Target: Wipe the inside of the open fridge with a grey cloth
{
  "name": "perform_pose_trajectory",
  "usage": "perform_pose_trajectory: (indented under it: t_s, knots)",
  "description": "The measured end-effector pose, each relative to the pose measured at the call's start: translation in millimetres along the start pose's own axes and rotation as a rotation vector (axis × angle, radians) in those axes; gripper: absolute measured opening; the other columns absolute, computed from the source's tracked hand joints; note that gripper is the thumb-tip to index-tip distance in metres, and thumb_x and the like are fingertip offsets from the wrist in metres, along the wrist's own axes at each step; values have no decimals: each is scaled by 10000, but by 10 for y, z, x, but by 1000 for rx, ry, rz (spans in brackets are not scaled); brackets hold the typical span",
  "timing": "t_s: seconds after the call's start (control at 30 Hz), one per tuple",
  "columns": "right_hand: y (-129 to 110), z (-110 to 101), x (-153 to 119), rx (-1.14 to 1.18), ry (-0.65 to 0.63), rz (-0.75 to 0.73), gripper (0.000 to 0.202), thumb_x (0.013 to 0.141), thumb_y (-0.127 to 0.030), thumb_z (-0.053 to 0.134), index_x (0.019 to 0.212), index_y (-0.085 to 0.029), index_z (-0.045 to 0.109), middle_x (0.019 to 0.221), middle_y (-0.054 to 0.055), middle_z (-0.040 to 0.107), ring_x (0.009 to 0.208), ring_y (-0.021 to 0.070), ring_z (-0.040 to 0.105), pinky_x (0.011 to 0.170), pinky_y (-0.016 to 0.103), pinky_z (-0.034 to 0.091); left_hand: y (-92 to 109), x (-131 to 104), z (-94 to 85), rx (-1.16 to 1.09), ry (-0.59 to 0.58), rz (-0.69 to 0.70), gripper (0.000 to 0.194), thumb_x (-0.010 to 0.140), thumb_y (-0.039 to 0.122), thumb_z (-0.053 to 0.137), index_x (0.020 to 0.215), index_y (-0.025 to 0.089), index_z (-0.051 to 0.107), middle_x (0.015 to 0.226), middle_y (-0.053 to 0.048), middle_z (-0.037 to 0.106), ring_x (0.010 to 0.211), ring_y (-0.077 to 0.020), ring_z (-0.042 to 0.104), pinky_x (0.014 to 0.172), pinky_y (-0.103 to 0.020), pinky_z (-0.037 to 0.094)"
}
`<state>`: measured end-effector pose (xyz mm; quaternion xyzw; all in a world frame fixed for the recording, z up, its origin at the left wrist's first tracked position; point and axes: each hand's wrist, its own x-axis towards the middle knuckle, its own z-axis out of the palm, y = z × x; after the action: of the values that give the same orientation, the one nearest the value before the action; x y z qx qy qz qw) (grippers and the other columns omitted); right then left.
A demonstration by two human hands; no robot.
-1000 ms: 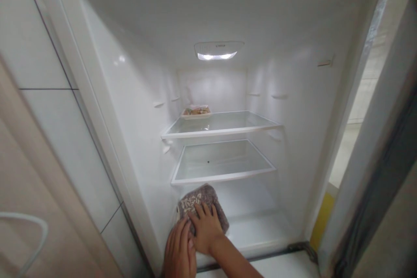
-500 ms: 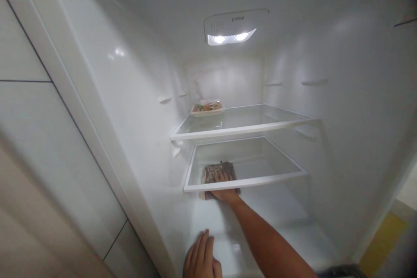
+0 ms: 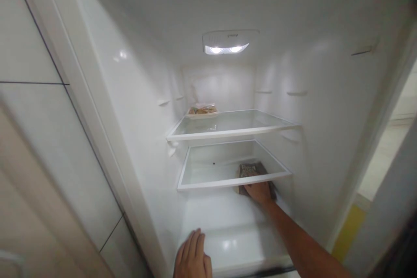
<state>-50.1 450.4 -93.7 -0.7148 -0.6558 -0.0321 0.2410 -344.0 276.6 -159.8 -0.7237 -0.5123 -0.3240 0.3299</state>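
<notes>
Two clear shelves [image 3: 208, 174] span the white refrigerator [image 3: 130, 104] beside pale tiles [image 3: 55, 139].

Shallow white tray of film-wrapped food [image 3: 202, 116], 11 o'clock on upper white-framed glass shelf [image 3: 241, 121]. Lit white lamp unit [image 3: 226, 48], 12 o'clock. Pale wall tiles [image 3: 65, 147], dark joints, 9 o'clock. Beige panel [image 3: 35, 213], 8 o'clock. Flat yellow panel [image 3: 349, 231], 4 o'clock.

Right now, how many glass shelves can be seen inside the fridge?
2: the upper shelf, with a tray of food at its back left, and the lower shelf beneath it, through which the cloth under the right hand shows.
</notes>
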Motion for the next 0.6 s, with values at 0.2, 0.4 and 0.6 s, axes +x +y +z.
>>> perform_pose_trajectory:
  t_s: [0.2,0.4,0.6]
  knots:
    - [-853,86,-327,53,-180,-54,473,977,-353,362,1262,-150,679,1348,201,624,1289,351,524,1100,523,328,13,27,-6,25,12,-4,456,767,85,487,1185,188,639,1177,-78,745,1086,-226,675,928,-389,517]
    - [-1750,173,-659,175,-339,-372,548,913,-467,483,1439,-318,527,1519,97,501,1398,335,428,1154,554,279,38,-15,66,9,25,-39,481,740,64,481,1171,207,641,1154,-66,750,1079,-217,679,943,-366,503]
    - [-1801,255,-329,206,-335,-453,584,892,-478,523,1439,-272,535,1519,101,504,1407,339,418,1196,523,221,16,-97,168,2,26,-69,505,718,61,483,1175,220,628,1138,-58,760,1063,-212,691,930,-367,507]
